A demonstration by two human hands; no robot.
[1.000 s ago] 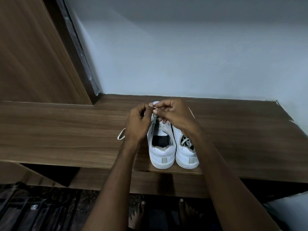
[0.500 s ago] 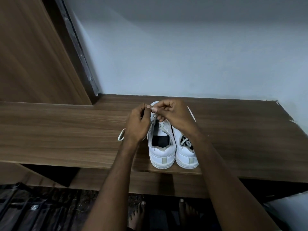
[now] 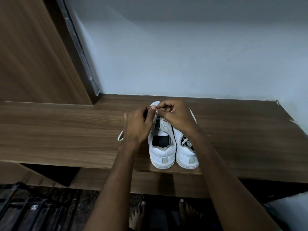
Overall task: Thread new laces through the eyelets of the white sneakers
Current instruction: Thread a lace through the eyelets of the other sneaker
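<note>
hands [image 3: 138, 124] pinching lace [image 3: 156, 112], white sneakers [image 3: 162, 147]

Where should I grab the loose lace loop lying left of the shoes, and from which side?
Pinch the lace loop at its rounded outer bend, coming from above and the left. It lies flat on the shelf with bare wood that side, while the left hand and left shoe crowd its right.

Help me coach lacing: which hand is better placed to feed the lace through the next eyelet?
Probably the right hand: its fingertips pinch the lace directly over the left sneaker, near the eyelets. The left hand sits beside the shoe's outer edge, better suited to steadying.
</note>
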